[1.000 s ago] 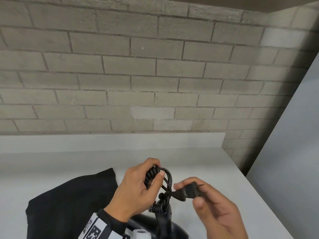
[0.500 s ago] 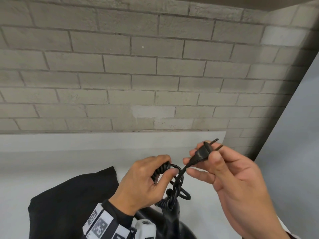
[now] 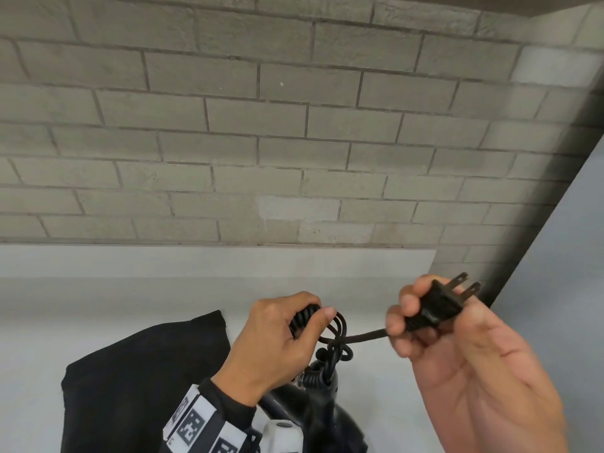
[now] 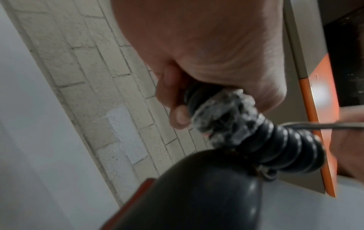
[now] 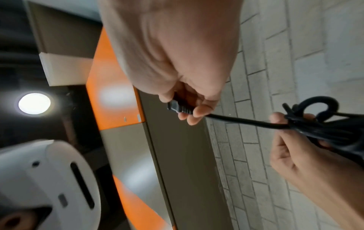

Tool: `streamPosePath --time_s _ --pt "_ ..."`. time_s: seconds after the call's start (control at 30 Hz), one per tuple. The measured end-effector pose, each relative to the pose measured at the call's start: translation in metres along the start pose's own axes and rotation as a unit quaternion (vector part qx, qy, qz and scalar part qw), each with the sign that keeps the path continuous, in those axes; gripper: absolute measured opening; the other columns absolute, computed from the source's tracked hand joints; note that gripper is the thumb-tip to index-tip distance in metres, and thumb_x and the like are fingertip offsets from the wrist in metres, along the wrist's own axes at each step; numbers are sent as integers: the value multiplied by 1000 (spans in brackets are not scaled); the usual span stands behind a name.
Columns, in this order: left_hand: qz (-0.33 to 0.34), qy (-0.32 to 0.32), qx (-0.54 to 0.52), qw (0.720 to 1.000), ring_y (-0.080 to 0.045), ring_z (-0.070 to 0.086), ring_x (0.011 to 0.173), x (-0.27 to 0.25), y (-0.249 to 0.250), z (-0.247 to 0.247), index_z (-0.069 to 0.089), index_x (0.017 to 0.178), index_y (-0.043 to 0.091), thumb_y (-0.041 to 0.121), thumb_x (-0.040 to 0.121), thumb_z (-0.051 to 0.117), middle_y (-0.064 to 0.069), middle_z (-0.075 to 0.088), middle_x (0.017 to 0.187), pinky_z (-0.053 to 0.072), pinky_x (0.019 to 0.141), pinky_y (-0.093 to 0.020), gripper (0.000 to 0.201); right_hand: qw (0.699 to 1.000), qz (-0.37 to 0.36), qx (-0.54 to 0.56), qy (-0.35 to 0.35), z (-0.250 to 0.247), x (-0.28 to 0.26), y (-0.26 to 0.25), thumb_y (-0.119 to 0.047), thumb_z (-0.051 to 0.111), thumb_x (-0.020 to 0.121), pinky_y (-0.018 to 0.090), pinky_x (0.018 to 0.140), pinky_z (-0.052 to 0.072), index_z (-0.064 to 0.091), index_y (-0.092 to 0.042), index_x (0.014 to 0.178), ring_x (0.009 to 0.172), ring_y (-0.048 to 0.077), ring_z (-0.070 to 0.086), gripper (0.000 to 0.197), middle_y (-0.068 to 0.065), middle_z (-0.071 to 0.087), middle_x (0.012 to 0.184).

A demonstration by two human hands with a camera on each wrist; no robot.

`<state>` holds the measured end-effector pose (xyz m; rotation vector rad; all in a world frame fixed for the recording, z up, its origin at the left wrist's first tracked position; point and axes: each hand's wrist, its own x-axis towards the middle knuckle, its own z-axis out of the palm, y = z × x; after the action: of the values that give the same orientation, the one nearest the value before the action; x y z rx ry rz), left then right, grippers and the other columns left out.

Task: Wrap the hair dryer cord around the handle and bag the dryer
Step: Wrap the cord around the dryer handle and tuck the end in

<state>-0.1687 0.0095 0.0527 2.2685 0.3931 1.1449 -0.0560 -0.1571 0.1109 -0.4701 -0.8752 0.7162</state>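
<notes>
Both hands raised, left hand (image 3: pixel 274 341) and right hand (image 3: pixel 457 348) fingers curled

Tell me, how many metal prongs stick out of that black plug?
2. Both metal prongs stick out side by side from the far end of the black plastic plug, pinched in the right hand. No third one shows, though fingers hide part of the plug.
</notes>
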Motion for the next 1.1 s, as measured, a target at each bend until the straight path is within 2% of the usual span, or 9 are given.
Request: streamPosePath --time_s 0.07,0.17,0.33,0.47,0.6,0.77,0.9,1.0,1.1 --pt "-6 -7 -6 1000 -14 49 50 0 0 -1 68 80 22 49 94 55 4 55 56 35 50 -12 33 985 35 169 -12 -9 1 1 -16 35 106 45 84 44 41 18 123 100 44 53 38 32 53 111" --pt "0 -34 -13 999 -12 48 50 -4 2 0 67 79 21 47 95 53 6 53 56 33 51 -11 33 972 87 158 149 -17 -4 -6 -18 11 109 50 92 33 28 14 132 110 46 43 44 33 43 121" --pt "-3 -116 -39 992 -13 44 48 -14 5 3 58 84 22 32 84 56 1 47 55 34 50 -15 11 975 69 41 209 -36 12 8 -31 38 102 22 55 48 63 -11 99 68 14 54 32 2 56 88" --pt "5 -133 -35 991 -10 47 52 -14 3 5 58 90 24 29 87 62 5 50 60 35 54 -11 7 976 65 -2 207 -22 13 17 -36 43 96 24 57 49 66 -11 98 65 15 53 34 3 59 83" --pt "4 -129 -30 991 -4 53 60 -10 -2 8 61 103 22 40 91 56 14 57 70 39 58 -13 22 991 45 -107 63 1 0 33 -54 67 81 21 64 48 72 -13 102 70 15 58 46 5 65 83" --pt "-10 -91 -39 995 -6 59 67 -16 -8 9 58 106 25 43 88 55 17 59 75 45 62 -15 25 937 12 -347 -33 14 -38 65 -71 47 84 24 76 50 72 -27 94 79 17 62 52 -7 66 78" --pt "-37 -34 -38 998 -2 52 58 -22 -10 9 57 104 26 49 97 53 22 54 71 37 58 -8 24 948 -45 -293 116 -1 -29 68 -84 51 67 17 52 38 63 -32 55 52 9 50 54 -5 55 53" --pt "-48 -13 -47 998 -3 51 54 -25 -11 11 57 105 27 55 94 48 21 53 68 38 55 -10 31 958 -65 -254 119 -14 -23 69 -82 65 53 20 59 46 59 -36 52 59 11 56 46 -6 56 55" --pt "-39 11 -42 998 -4 55 56 -26 -9 15 58 105 25 53 94 49 19 57 72 39 55 -9 31 951 -42 -231 202 -7 -38 77 -31 90 55 32 75 55 58 -25 66 72 29 66 34 7 59 66"
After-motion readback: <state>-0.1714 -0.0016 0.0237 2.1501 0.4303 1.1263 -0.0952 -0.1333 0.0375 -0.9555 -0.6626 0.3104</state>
